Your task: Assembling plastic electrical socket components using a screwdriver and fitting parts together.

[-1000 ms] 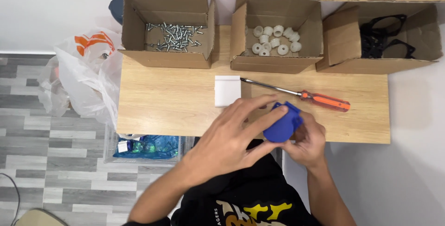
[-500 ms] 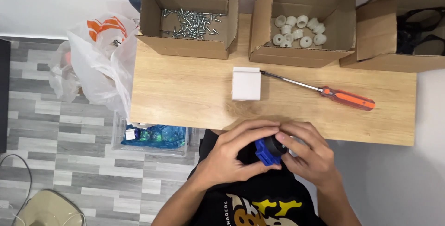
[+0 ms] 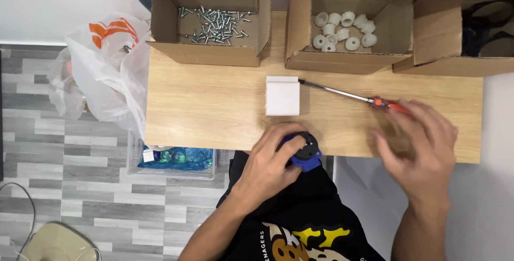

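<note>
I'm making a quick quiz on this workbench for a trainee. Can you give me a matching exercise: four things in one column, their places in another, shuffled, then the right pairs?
Things:
1. metal screws
2. white plastic rollers
3. small white box
4. blue and black part

Places:
A. in the left hand at the near edge of the table
B. in the middle cardboard box
C. on the tabletop, by the screwdriver tip
D. in the left cardboard box

Pairs: 1-D, 2-B, 3-C, 4-A
</note>
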